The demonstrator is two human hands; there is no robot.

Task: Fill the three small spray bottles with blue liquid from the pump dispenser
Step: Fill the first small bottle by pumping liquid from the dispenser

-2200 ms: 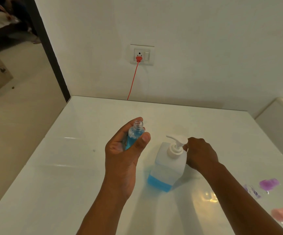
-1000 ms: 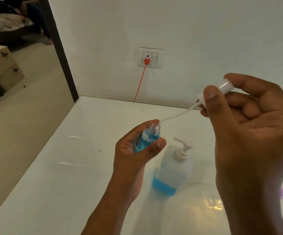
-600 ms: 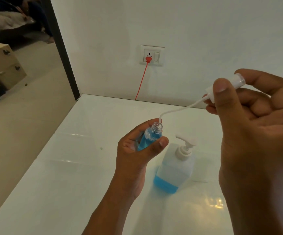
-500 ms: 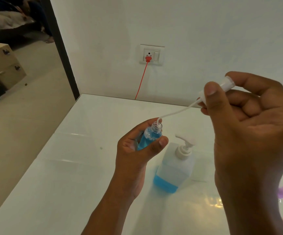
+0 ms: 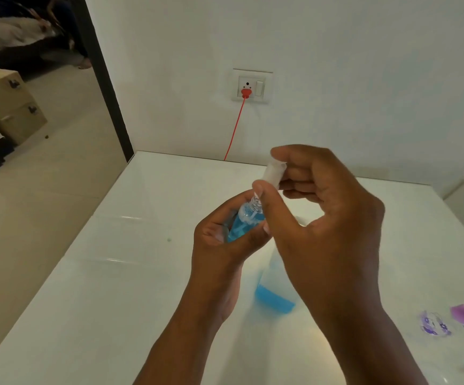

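Left hand (image 5: 225, 237) gripped the spray bottle (image 5: 243, 222); right hand (image 5: 317, 218) pinched the sprayer cap (image 5: 274, 173), seemingly over the neck; a skewed cap could spill.

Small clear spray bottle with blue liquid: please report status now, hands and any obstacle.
Left hand grips small clear spray bottle, part-filled blue. Right hand pinches white spray cap just above bottle neck, not seated. Square pump dispenser mostly hidden behind right hand; nothing blocking.

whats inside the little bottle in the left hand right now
Blue liquid fills most of the small spray bottle, and the sprayer's thin tube passes through its open neck. The left hand covers the bottle's bottom, so the tube's end and the base are hidden.
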